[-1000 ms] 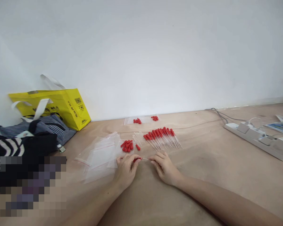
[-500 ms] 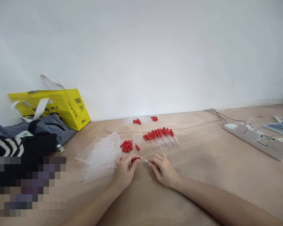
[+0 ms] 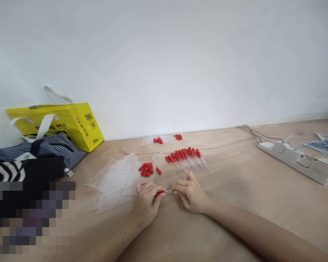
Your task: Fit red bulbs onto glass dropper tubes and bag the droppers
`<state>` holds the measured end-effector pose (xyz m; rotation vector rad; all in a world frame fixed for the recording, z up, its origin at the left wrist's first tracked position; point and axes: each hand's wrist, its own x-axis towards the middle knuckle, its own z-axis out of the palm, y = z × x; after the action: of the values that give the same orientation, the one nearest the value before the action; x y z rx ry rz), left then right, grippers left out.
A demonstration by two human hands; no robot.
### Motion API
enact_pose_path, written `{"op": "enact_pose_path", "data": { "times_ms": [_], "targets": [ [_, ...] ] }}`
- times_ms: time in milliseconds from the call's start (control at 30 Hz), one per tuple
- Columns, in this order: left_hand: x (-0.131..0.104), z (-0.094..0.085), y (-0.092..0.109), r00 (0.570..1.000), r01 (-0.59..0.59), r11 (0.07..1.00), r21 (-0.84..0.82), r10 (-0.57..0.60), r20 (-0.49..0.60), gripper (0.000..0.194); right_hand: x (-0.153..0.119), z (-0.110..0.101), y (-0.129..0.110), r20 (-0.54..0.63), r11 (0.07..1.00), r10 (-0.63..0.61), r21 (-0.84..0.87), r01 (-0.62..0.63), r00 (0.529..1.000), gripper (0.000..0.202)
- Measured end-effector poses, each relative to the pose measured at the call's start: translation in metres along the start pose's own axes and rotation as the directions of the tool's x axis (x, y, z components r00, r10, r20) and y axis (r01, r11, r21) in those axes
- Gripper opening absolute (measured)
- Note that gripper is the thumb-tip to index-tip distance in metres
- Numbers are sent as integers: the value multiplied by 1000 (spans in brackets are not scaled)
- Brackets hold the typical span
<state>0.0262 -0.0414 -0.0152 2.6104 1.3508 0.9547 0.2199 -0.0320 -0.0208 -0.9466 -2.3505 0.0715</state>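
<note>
Between thumb and fingers, my left hand (image 3: 149, 199) pinches a red rubber dropper bulb (image 3: 160, 193). My right hand (image 3: 190, 193) is closed on a thin clear glass tube (image 3: 168, 191), whose far end meets the bulb's mouth. How deep the tube sits is hidden by my fingers. Beyond my hands, a row of droppers with red bulbs (image 3: 183, 154) lies side by side. Left of that row are bare glass tubes (image 3: 160, 160). A pile of loose red bulbs (image 3: 145, 169) rests on a clear bag, with a single bulb (image 3: 159, 171) beside it.
Clear zip bags (image 3: 114, 182) lie spread at the left. Against the wall is another bag (image 3: 168, 139) with red bulbs. A yellow bag (image 3: 83, 127) and a striped bag (image 3: 71, 149) stand far left. A white power strip (image 3: 297, 162) with plugs is at right.
My hands have come closer together and slightly lower. The tube between them now lies nearly level, and less of it shows. The view has shifted slightly.
</note>
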Motion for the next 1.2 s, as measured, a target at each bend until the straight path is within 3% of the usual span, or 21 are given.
{"op": "enact_pose_path", "data": {
  "times_ms": [133, 367, 500, 633, 733, 867, 1033, 1200],
  "targets": [
    [-1, 0, 5, 997, -48, 999, 0, 48, -60, 19, 1, 7, -4, -34, 999, -5, 42, 7, 999, 21],
    [2, -1, 4, 1000, -9, 1000, -8, 9, 3, 17, 5, 7, -5, 19, 991, 29, 129, -31, 999, 20],
    [6, -1, -3, 999, 42, 999, 5, -42, 35, 15, 9, -1, -4, 64, 999, 44, 24, -45, 997, 18],
    [8, -4, -13, 997, 80, 994, 76, -77, -30, 21, 10, -5, 4, 53, 990, 131, -68, -127, 990, 15],
    [10, -4, -19, 985, 160, 981, 113, -152, -80, 28, 18, -3, 19, -19, 945, 325, -10, -326, 945, 18],
    [11, -3, -22, 979, 203, 970, 134, -198, -49, 26, 39, 4, 42, -103, 831, 553, -3, -556, 827, 15],
    [12, -3, -21, 974, 228, 961, 158, -225, -35, 23, 61, 16, 57, -142, 769, 627, -45, -638, 766, 13],
    [12, -2, -20, 970, 244, 955, 167, -241, -38, 15, 66, 16, 55, -158, 739, 652, -90, -668, 742, 14]
  ]
}}
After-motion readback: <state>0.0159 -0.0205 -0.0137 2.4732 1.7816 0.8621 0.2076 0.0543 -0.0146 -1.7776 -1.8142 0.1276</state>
